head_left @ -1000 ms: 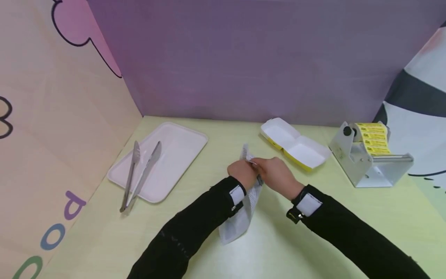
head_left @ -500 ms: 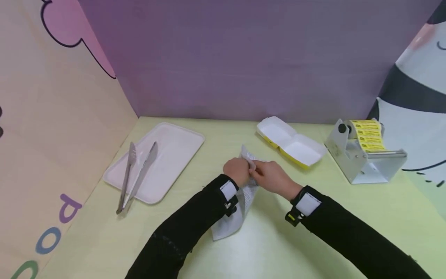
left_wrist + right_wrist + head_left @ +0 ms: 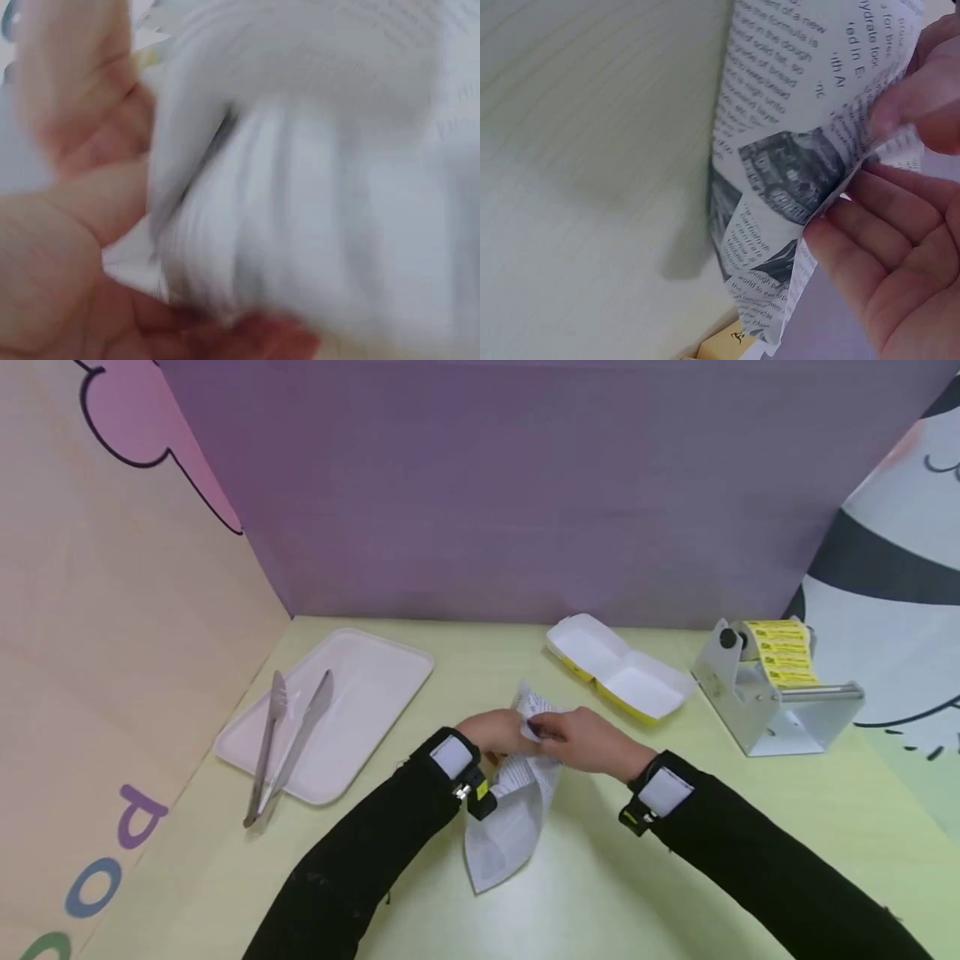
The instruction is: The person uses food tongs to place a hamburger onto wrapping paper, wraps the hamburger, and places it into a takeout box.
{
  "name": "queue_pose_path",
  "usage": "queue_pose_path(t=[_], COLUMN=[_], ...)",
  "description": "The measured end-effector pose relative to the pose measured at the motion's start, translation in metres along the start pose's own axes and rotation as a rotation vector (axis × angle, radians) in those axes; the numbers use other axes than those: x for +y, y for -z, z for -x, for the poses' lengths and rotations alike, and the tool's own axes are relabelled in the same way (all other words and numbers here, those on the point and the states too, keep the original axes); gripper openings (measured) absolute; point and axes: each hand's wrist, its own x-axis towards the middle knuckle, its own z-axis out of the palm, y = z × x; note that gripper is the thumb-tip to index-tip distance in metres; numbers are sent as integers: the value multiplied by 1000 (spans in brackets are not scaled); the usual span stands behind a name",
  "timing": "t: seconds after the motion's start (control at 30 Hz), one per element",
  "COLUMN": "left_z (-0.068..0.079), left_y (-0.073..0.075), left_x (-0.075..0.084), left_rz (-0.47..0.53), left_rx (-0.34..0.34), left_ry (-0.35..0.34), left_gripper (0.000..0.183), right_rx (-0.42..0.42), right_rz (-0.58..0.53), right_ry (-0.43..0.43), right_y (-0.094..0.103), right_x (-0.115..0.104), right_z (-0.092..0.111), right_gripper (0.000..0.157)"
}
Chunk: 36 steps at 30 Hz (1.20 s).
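Note:
A narrow, folded piece of newsprint-patterned paper (image 3: 506, 839) hangs between both hands over the middle of the table. My left hand (image 3: 491, 732) grips its upper left edge; in the left wrist view the thumb (image 3: 112, 195) lies along the paper, fingers curled below, and the nearest folds are blurred. From the other side my right hand (image 3: 596, 743) pinches the edge near the top. Seen from the right wrist, its fingertips (image 3: 825, 232) press against the paper's rim, where printed text and dark pictures show. The paper's lower end points toward me.
On the left lies a white tray (image 3: 382, 693) with metal tongs (image 3: 266, 752) resting across its edge. An opened white and yellow food box (image 3: 652, 685) stands behind my right hand. Farther right is a label dispenser (image 3: 780, 718) with a yellow roll. A purple wall (image 3: 480, 493) closes the back.
My left hand has turned and shifted a little left along the paper, showing more of its folds. The right hand keeps its pinch near the top. The whole view has drifted slightly.

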Motion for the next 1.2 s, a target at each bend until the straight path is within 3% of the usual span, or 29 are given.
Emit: queue_pose_path(t=[0.07, 0.17, 0.3, 0.4, 0.53, 0.67, 0.73, 0.87, 1.0, 1.2], left_z=[3, 8, 5, -5, -15, -15, -15, -18, -22, -26], left_y=[9, 24, 34, 30, 18, 13, 12, 12, 12, 4], left_x=[-9, -20, -21, -13, -7, -15, -21, -34, -42, -51], left_rz=[155, 288, 349, 226, 91, 243, 396, 681, 811, 1001], left_rx=[-74, -69, 115, 249, 362, 448, 431, 334, 280, 233], left_ry=[21, 76, 83, 41, 52, 76, 72, 60, 46, 100], left_gripper=[42, 51, 61, 58, 53, 33, 26, 23, 23, 28], right_rx=[-11, -15, -3, -9, -8, -15, -15, -15, -36, -36], right_rz=[39, 74, 114, 143, 154, 147, 148, 150, 125, 106], right_ry=[30, 86, 127, 141, 185, 182, 169, 155, 134, 135], right_y=[-2, -6, -12, -16, -22, -24, -22, -19, -15, -11], right_x=[1, 1, 1, -2, -6, -8, -8, -5, -2, 2], right_z=[4, 9, 11, 11, 10, 9, 9, 11, 11, 14], right_gripper=[41, 47, 47, 47, 49, 50, 49, 48, 46, 45])
